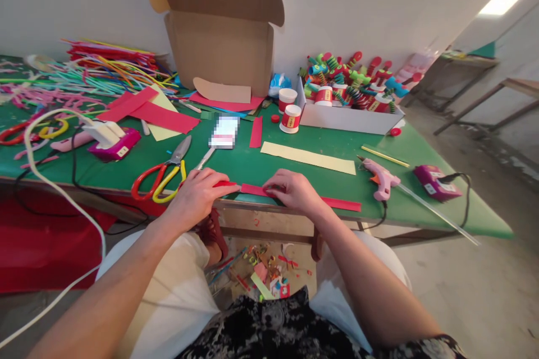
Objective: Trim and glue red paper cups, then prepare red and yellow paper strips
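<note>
My left hand (201, 193) rests at the near edge of the green table (261, 165), fingers curled over a red object that I cannot make out. My right hand (293, 189) presses down with closed fingers on a long red paper strip (337, 202) lying along the table edge. Red-and-yellow scissors (162, 174) lie just left of my left hand. A pale yellow paper strip (308, 157) lies beyond my hands. A pink glue gun (380, 177) stands to the right of my right hand.
An open cardboard box (223, 39) stands at the back. A white tray (345, 118) holds several colourful finished crafts, with two small paper cups (289, 111) beside it. Pipe cleaners (105, 70) pile at the back left. Red paper sheets (151, 112), a white cable (42, 174) and floor scraps (263, 272) are nearby.
</note>
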Action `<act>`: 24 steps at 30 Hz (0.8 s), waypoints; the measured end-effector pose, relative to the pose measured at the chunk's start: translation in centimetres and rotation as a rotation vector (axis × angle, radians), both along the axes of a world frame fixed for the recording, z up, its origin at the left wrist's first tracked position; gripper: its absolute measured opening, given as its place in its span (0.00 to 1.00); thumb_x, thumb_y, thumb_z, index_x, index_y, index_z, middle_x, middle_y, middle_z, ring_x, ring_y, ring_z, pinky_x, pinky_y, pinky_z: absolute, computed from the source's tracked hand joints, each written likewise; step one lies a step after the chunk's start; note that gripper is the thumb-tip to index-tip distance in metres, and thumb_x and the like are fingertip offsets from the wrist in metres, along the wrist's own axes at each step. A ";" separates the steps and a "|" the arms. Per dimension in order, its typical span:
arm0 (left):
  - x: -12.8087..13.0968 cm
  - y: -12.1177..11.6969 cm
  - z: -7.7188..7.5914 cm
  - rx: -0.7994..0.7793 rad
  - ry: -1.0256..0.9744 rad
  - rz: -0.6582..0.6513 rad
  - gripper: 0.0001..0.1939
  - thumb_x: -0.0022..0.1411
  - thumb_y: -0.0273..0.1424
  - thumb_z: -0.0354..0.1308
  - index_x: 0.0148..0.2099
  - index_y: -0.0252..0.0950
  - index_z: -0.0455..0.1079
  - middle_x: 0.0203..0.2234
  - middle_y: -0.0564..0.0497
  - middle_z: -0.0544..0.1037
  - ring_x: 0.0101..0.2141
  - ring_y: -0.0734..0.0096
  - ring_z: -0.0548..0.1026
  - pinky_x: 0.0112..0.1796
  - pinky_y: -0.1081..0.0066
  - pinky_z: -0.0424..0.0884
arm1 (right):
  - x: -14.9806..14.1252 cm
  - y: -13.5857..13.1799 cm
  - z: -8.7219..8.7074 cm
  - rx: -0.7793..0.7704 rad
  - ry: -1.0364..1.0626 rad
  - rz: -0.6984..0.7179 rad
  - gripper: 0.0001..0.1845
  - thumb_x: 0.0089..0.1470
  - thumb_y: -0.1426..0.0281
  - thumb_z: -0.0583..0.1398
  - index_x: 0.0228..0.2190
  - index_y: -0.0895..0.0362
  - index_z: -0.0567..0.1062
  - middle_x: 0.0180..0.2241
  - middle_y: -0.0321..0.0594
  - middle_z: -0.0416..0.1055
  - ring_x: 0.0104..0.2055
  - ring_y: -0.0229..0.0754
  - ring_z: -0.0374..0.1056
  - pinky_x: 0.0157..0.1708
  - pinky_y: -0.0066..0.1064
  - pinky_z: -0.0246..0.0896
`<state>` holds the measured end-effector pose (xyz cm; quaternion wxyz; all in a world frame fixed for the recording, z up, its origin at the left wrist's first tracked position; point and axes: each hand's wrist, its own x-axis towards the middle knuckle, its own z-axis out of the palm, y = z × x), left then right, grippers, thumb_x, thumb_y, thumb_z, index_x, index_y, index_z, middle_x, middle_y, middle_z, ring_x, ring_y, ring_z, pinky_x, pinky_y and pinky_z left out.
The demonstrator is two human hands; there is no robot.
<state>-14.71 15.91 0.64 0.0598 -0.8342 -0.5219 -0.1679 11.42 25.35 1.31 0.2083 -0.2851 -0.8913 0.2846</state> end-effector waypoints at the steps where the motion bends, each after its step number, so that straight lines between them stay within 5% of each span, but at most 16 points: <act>1: 0.1 0.0 -0.1 -0.001 -0.010 0.008 0.30 0.61 0.15 0.44 0.54 0.48 0.76 0.45 0.49 0.78 0.45 0.61 0.69 0.45 0.58 0.66 | -0.1 0.1 0.0 0.035 0.024 0.063 0.12 0.61 0.76 0.59 0.39 0.54 0.82 0.39 0.42 0.77 0.41 0.41 0.72 0.42 0.31 0.65; 4: 0.2 0.2 -0.2 0.003 -0.020 0.016 0.31 0.60 0.14 0.44 0.53 0.49 0.76 0.44 0.50 0.78 0.44 0.61 0.69 0.45 0.59 0.66 | -0.2 0.7 -0.5 0.089 0.036 0.229 0.17 0.65 0.74 0.54 0.46 0.51 0.81 0.43 0.44 0.75 0.45 0.42 0.69 0.46 0.33 0.65; 9: 0.1 0.0 -0.2 -0.002 0.013 0.005 0.34 0.59 0.13 0.45 0.56 0.50 0.74 0.46 0.48 0.77 0.46 0.60 0.69 0.46 0.58 0.66 | 0.0 2.4 -1.1 0.155 -0.071 0.311 0.18 0.66 0.71 0.55 0.51 0.47 0.79 0.44 0.44 0.72 0.44 0.43 0.66 0.47 0.37 0.64; 15: 0.3 -1.0 -0.5 -0.026 -0.011 0.031 0.38 0.53 0.11 0.46 0.59 0.49 0.71 0.47 0.49 0.76 0.47 0.60 0.69 0.47 0.58 0.66 | 0.2 3.0 -1.2 0.215 -0.115 0.281 0.19 0.66 0.71 0.54 0.53 0.45 0.77 0.51 0.45 0.70 0.47 0.45 0.65 0.53 0.44 0.59; 24: 0.8 -1.6 -1.0 -0.032 -0.076 0.062 0.34 0.58 0.13 0.43 0.59 0.48 0.71 0.48 0.48 0.76 0.48 0.60 0.68 0.48 0.58 0.64 | 0.2 2.8 -1.3 0.199 -0.127 0.280 0.21 0.65 0.73 0.53 0.53 0.44 0.77 0.53 0.45 0.70 0.48 0.47 0.64 0.52 0.44 0.58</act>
